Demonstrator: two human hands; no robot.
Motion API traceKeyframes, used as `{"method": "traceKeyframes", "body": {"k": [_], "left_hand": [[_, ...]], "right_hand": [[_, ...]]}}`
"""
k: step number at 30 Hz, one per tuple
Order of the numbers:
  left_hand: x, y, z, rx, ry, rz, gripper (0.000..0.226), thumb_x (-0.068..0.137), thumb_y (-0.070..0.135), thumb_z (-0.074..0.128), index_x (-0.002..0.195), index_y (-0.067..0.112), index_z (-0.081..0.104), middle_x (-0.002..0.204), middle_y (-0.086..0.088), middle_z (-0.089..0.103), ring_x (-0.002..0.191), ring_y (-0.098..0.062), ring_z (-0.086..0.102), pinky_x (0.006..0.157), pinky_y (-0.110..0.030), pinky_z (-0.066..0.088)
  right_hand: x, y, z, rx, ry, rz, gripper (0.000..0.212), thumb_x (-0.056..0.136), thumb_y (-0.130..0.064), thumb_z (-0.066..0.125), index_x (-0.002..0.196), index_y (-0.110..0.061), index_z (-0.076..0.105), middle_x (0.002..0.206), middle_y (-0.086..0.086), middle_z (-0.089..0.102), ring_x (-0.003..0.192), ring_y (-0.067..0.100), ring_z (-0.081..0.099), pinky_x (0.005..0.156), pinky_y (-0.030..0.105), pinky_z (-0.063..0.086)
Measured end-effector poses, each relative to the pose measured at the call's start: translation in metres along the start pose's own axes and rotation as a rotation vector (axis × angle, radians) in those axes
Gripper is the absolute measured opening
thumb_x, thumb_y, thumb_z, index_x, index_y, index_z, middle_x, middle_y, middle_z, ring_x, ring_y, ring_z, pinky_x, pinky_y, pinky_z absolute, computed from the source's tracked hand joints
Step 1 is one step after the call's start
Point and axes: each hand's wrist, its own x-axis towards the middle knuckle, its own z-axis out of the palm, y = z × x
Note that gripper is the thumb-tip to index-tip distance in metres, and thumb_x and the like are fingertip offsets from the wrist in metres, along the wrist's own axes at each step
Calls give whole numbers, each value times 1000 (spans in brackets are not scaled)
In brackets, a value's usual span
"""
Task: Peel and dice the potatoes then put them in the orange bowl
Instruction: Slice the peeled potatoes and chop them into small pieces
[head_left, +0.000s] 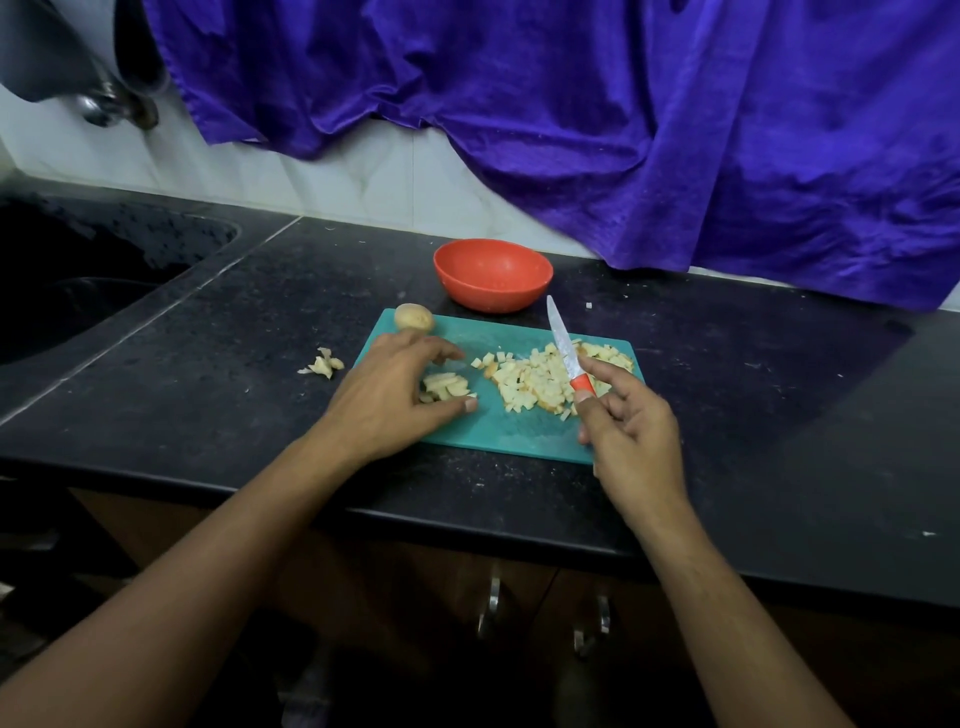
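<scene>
Rightward, potato dice (540, 379) (at board (498, 431) edge)

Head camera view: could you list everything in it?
orange plastic bowl: one, orange, behind board
teal plastic cutting board: one, teal, on counter
diced potato pile: one, pale, board's right
cut potato strips: several, pale, at left hand
whole brown potato: one, brown, board's far-left corner
potato peelings: heap, pale, counter left of board
orange-handled knife: one, orange, in right hand
black stone counter: one, black, foreground
purple cloth: one, purple, hanging behind
left hand: one, holding strips
right hand: one, gripping knife
</scene>
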Motion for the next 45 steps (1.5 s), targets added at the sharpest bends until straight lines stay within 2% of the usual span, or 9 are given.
{"method": "traceKeyframes", "body": {"k": [3, 7, 11, 15, 22, 26, 31, 40, 45], "left_hand": [[-2, -12, -12, 108, -85, -97, 89, 71, 81, 68, 141, 28, 56, 115, 10, 52, 115, -16, 51, 95, -39, 47], [3, -16, -17, 159, -172, -89, 72, 75, 78, 67, 133, 36, 63, 101, 14, 54, 98, -10, 55, 85, -39, 51], [8, -18, -13, 99, -167, -78, 60, 77, 74, 69, 127, 41, 66, 98, 16, 55, 93, -5, 55, 82, -38, 51], [9, -20, -8, 26, -137, -55, 53, 79, 66, 74, 124, 40, 69, 98, 16, 55, 93, -1, 54, 79, -32, 46], [5, -25, -4, -43, -85, -28, 47, 80, 62, 76, 120, 38, 71, 104, 17, 60, 99, -5, 55, 83, -32, 48], [1, -26, 0, -44, -32, 6, 48, 82, 60, 75, 126, 41, 67, 108, 18, 61, 103, -6, 56, 81, -28, 44], [-3, -23, 2, -36, 15, 87, 55, 86, 59, 71, 137, 45, 58, 129, 21, 62, 126, -6, 49, 101, -35, 46], [-4, -14, 4, -33, 96, 148, 21, 86, 43, 78, 105, 34, 78, 110, 20, 73, 105, -2, 63, 86, -37, 56], [-5, -14, 5, -27, 121, 143, 25, 85, 46, 76, 108, 38, 75, 105, 17, 74, 99, -5, 64, 81, -37, 55]], "right_hand": [[0, 0, 0, -16, 7, -6, 38, 103, -18, 60, 136, -35, 63, 73, 21, 59, 62, 25, 52, 57, 54, 49], [-1, 1, 3, -136, -8, -46, 39, 102, -20, 62, 137, -38, 63, 69, 11, 58, 62, 34, 54, 60, 52, 51], [-9, -8, 7, -429, -90, -140, 37, 102, -33, 59, 138, -40, 61, 66, -9, 60, 54, 8, 50, 51, 34, 42], [-20, -30, 18, -630, -212, -175, 40, 102, -39, 54, 142, -39, 56, 92, -11, 70, 74, 7, 58, 66, 33, 51], [-19, -57, 37, -874, -279, -158, 39, 103, -35, 47, 142, -36, 52, 90, -8, 61, 80, 13, 56, 68, 33, 41], [-23, -64, 45, -912, -307, -200, 40, 104, -32, 45, 143, -36, 50, 103, -3, 68, 95, 18, 62, 74, 36, 42], [-20, -66, 45, -932, -329, -219, 38, 104, -32, 45, 141, -36, 52, 102, -2, 69, 94, 19, 63, 73, 36, 42], [13, -74, 36, -840, -362, -64, 36, 100, -34, 54, 135, -40, 61, 77, -11, 55, 75, 14, 60, 60, 33, 40], [19, -81, 42, -806, -393, -68, 32, 98, -34, 55, 128, -40, 65, 72, -7, 60, 76, 17, 63, 67, 36, 50]]}}
